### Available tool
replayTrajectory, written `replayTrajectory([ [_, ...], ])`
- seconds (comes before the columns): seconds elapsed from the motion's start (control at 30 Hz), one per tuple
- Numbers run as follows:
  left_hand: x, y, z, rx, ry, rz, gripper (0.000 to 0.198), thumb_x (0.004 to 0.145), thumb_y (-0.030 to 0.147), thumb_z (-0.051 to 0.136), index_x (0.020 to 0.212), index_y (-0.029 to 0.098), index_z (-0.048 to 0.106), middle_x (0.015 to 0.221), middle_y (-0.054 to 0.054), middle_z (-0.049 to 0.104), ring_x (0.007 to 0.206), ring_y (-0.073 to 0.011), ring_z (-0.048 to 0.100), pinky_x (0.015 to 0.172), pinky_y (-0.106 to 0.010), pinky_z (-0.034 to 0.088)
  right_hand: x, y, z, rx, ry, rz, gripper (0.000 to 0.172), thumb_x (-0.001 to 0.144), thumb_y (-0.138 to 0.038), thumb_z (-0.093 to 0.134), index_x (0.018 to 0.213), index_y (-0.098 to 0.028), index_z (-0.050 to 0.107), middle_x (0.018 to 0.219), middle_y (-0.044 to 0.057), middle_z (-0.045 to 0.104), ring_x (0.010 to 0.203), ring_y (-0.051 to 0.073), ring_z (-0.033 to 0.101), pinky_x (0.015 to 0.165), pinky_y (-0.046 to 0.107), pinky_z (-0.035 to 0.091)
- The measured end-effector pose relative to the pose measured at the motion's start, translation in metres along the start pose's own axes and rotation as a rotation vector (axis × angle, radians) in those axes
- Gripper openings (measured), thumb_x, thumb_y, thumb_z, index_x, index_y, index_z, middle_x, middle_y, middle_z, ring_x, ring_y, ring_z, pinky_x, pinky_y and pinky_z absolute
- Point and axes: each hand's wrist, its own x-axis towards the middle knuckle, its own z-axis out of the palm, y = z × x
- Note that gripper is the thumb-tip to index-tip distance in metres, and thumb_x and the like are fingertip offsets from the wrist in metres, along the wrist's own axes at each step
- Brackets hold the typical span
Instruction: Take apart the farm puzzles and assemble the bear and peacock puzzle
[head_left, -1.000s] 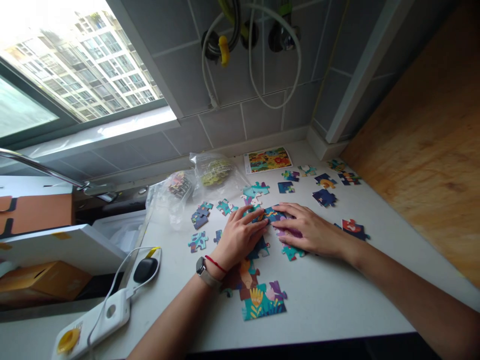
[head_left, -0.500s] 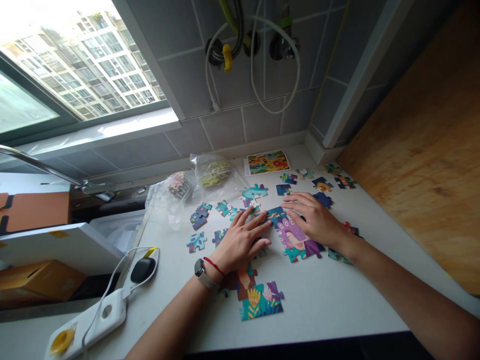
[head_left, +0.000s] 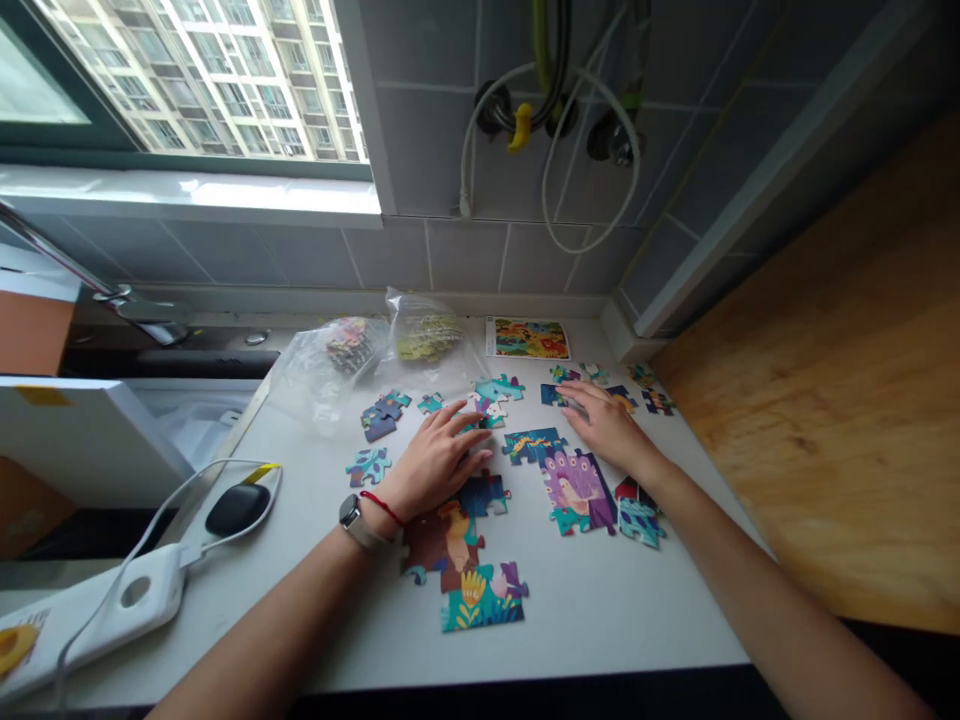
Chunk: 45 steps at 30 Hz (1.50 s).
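Observation:
Colourful jigsaw pieces lie spread on a white countertop point(head_left: 637, 600). My left hand point(head_left: 431, 460) rests flat with fingers stretched out, touching loose pieces near a joined brown and teal cluster point(head_left: 461, 560). My right hand point(head_left: 607, 425) reaches further back with fingers extended, its tips on a small blue piece point(head_left: 553, 395). Between the hands sits a joined section with a purple peacock point(head_left: 574, 485). A watch and a red string are on my left wrist.
A reference picture card point(head_left: 529, 338) lies by the tiled wall. Two clear bags of pieces point(head_left: 375, 350) sit at the back left. A white device with cable and a black case point(head_left: 236, 507) lie at left. A wooden panel point(head_left: 840, 380) borders the right.
My right hand has left the peacock section and moved back and right to the small pieces. My left hand slid slightly left. The camera tilted and shifted.

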Motion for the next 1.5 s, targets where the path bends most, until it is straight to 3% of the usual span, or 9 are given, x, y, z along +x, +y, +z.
replayTrajectory([
  [0.2, -0.001, -0.001, 0.002, -0.007, 0.011, 0.039, 0.026, 0.106, 0.039, 0.057, 0.122, 0.027, 0.073, 0.140, -0.008, 0.067, 0.141, -0.0361, 0.054, 0.111, -0.058, 0.052, 0.025, -0.003, 0.000, 0.053, -0.134, 0.116, 0.042, 0.087, -0.029, 0.069, 0.127, -0.020, 0.076, 0.127, 0.014, 0.071, 0.122, 0.031, 0.066, 0.113, 0.051, 0.048],
  [0.37, -0.002, 0.000, 0.003, 0.002, 0.001, 0.058, 0.026, 0.106, 0.039, 0.055, 0.120, 0.026, 0.074, 0.138, -0.009, 0.067, 0.138, -0.0352, 0.055, 0.110, -0.056, 0.052, 0.030, 0.005, -0.006, 0.093, -0.176, 0.215, 0.043, 0.075, -0.030, 0.080, 0.117, -0.017, 0.079, 0.106, 0.010, 0.072, 0.087, 0.023, 0.069, 0.088, 0.042, 0.058],
  [0.5, -0.002, -0.001, 0.004, -0.027, 0.019, 0.075, 0.024, 0.106, 0.037, 0.056, 0.119, 0.026, 0.074, 0.136, -0.009, 0.068, 0.138, -0.0338, 0.055, 0.111, -0.055, 0.051, 0.016, 0.012, -0.016, 0.180, -0.200, 0.309, 0.038, 0.080, -0.038, 0.074, 0.108, -0.012, 0.077, 0.084, 0.007, 0.070, 0.071, 0.020, 0.065, 0.072, 0.037, 0.058],
  [0.6, -0.002, 0.000, 0.004, -0.045, 0.019, 0.084, 0.024, 0.105, 0.037, 0.058, 0.120, 0.028, 0.074, 0.136, -0.008, 0.068, 0.137, -0.0334, 0.056, 0.110, -0.054, 0.052, -0.002, 0.010, -0.026, 0.264, -0.216, 0.351, 0.047, 0.089, -0.045, 0.064, 0.122, -0.012, 0.071, 0.082, 0.005, 0.069, 0.063, 0.017, 0.064, 0.062, 0.032, 0.056],
  [0.67, -0.002, 0.002, 0.003, -0.050, -0.016, 0.097, 0.027, 0.105, 0.039, 0.058, 0.124, 0.028, 0.074, 0.138, -0.009, 0.067, 0.138, -0.0346, 0.055, 0.111, -0.055, 0.051, -0.013, 0.008, -0.029, 0.373, -0.248, 0.377, 0.055, 0.088, -0.048, 0.065, 0.132, -0.014, 0.067, 0.083, 0.003, 0.068, 0.060, 0.015, 0.062, 0.057, 0.029, 0.054],
  [0.77, -0.002, 0.005, 0.002, -0.040, -0.089, 0.115, 0.034, 0.106, 0.044, 0.055, 0.131, 0.027, 0.072, 0.145, -0.010, 0.063, 0.142, -0.0366, 0.051, 0.114, -0.057, 0.047, -0.023, 0.005, -0.028, 0.523, -0.303, 0.411, 0.056, 0.082, -0.050, 0.073, 0.126, -0.015, 0.072, 0.077, 0.001, 0.065, 0.057, 0.013, 0.060, 0.053, 0.026, 0.049],
  [1.07, -0.003, 0.010, 0.002, -0.023, -0.168, 0.109, 0.043, 0.103, 0.057, 0.055, 0.137, 0.035, 0.069, 0.155, -0.010, 0.055, 0.145, -0.0401, 0.047, 0.118, -0.062, 0.039, -0.024, 0.006, -0.022, 0.347, -0.215, 0.317, 0.033, 0.078, -0.040, 0.080, 0.104, -0.019, 0.082, 0.098, 0.006, 0.066, 0.066, 0.013, 0.056, 0.066, 0.030, 0.051],
  [1.33, -0.003, 0.009, 0.003, -0.037, -0.165, 0.103, 0.043, 0.103, 0.057, 0.057, 0.136, 0.034, 0.070, 0.156, -0.010, 0.055, 0.145, -0.0399, 0.047, 0.119, -0.061, 0.038, -0.030, -0.010, -0.028, 0.203, -0.286, 0.192, 0.036, 0.089, -0.042, 0.072, 0.120, -0.026, 0.082, 0.113, 0.008, 0.060, 0.076, 0.016, 0.059, 0.079, 0.035, 0.054],
  [1.5, -0.003, 0.010, 0.003, -0.036, -0.146, 0.101, 0.041, 0.103, 0.055, 0.058, 0.135, 0.033, 0.070, 0.156, -0.009, 0.055, 0.145, -0.0369, 0.047, 0.119, -0.058, 0.039, -0.029, -0.007, -0.025, 0.212, -0.292, 0.220, 0.037, 0.086, -0.041, 0.075, 0.119, -0.025, 0.082, 0.101, 0.007, 0.062, 0.077, 0.018, 0.058, 0.077, 0.035, 0.054],
])
